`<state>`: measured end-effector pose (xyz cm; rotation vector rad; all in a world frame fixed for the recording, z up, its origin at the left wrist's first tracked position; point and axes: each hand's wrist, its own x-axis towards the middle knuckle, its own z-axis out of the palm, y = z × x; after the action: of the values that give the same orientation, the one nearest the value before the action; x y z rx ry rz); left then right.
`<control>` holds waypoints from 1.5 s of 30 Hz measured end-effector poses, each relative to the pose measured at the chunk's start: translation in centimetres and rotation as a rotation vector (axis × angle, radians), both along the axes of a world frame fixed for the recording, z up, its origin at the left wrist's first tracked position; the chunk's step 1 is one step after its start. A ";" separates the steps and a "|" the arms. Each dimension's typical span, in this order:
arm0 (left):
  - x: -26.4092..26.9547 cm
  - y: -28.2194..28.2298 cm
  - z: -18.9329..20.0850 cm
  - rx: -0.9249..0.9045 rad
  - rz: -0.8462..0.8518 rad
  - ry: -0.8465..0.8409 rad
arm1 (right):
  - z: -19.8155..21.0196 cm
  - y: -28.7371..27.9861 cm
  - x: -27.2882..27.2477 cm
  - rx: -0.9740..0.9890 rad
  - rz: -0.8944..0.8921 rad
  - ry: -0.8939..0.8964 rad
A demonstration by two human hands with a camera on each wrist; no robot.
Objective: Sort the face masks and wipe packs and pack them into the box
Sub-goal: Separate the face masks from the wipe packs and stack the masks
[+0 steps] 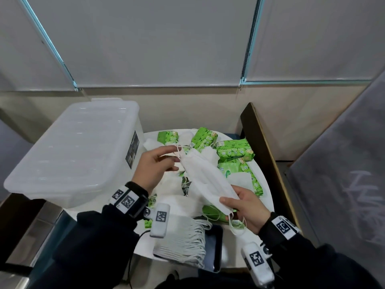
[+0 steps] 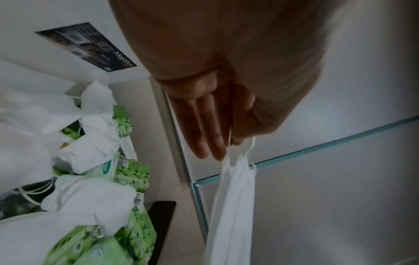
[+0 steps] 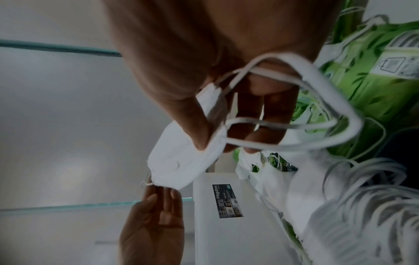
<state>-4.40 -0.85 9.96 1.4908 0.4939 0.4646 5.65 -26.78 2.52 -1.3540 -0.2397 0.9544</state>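
While a lidded, translucent box (image 1: 70,151) sits shut at the left of a round white table (image 1: 264,197), a person holds a white mask (image 1: 205,180) in the air between both hands above the clutter. The box, its dark label (image 3: 228,201) reading "Megabox", stands on the table's left edge, just beside the loose pile. Green wipe packs (image 1: 234,150) lie scattered over the far and right parts of the table, mixed with more loose white masks, some overlapping the packs. Nearer the person, a neat stack of masks (image 1: 181,240) lies with its ear loops fanned to the right, part of it resting on a dark tray (image 1: 214,247) at the table's near edge. A dark wooden board (image 1: 262,147) stands edge-on along the table's right side.

The right hand (image 1: 246,209) pinches the near end of the held mask between thumb and fingers, ear loops dangling below the palm. The left hand (image 1: 154,165) holds the far end by its ear loop (image 2: 228,148), the loop caught between thumb and forefinger while the other fingers (image 2: 204,129) stay nearly straight. The mask runs slantwise from upper left to lower right, clear of the table. Both wrists carry straps with black-and-white markers.
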 end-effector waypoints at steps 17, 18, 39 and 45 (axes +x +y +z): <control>0.3 10.7 1.1 -0.535 -0.010 0.031 | 0.3 2.6 0.8 -0.185 -0.263 0.150; 0.2 11.2 0.8 -0.521 -0.003 0.037 | 0.4 2.5 1.3 -0.173 -0.338 0.194; -3.6 12.6 -19.0 -0.024 0.042 0.721 | -9.7 5.4 1.6 -0.880 -0.049 -0.256; -4.0 12.5 -19.4 0.203 -0.023 0.808 | -10.8 5.7 1.4 -1.000 -0.140 -0.375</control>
<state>-8.37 11.66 -9.39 1.8555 1.0798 -0.1399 7.09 -21.12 -8.23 -2.4374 0.0824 0.6962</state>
